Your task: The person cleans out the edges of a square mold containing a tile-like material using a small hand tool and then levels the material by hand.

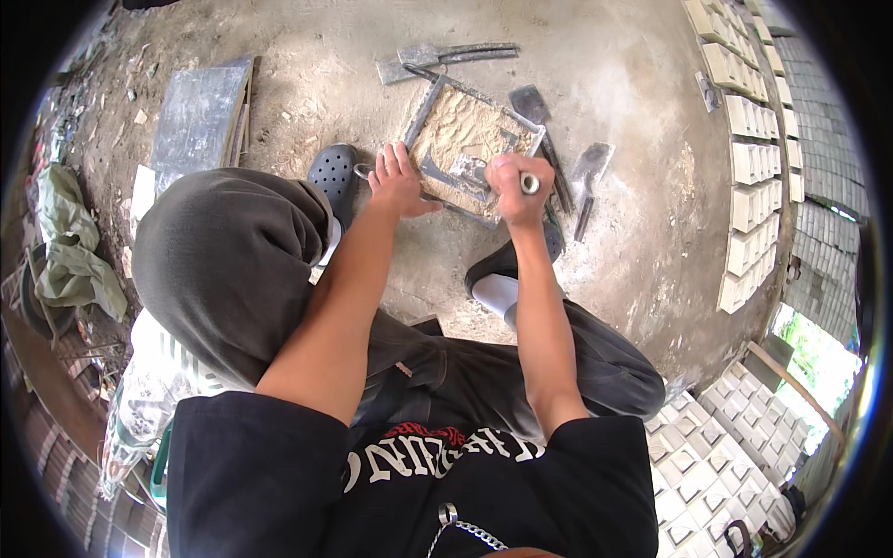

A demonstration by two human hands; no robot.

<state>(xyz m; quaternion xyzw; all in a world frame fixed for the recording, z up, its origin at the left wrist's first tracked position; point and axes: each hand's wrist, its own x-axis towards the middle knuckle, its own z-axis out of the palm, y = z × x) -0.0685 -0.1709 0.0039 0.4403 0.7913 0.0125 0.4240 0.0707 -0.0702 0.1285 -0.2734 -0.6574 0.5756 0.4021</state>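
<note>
On the ground between my feet lies a dark rectangular frame (420, 113) filled with beige, sandy-looking material (462, 119). My left hand (398, 189) rests on the frame's near left edge, fingers stretched out and holding nothing. A metal loop (361, 170) sticks out beside its fingertips. My right hand (517, 191) is closed round the upright handle of a trowel (529, 183), its pale round end showing above the fist. The metal blade rests on the material just left of the fist. Some dark flat pieces lie inside the frame around the blade, partly hidden by it.
Flat long-handled tools (479, 52) lie beyond the frame, and a black-bladed one (529, 103) on its right. Farther right is a small trowel (592, 162). Grey boards (198, 116) lie at left. Cream blocks (755, 163) stand in rows at right. Dark clogs (333, 177) flank the frame.
</note>
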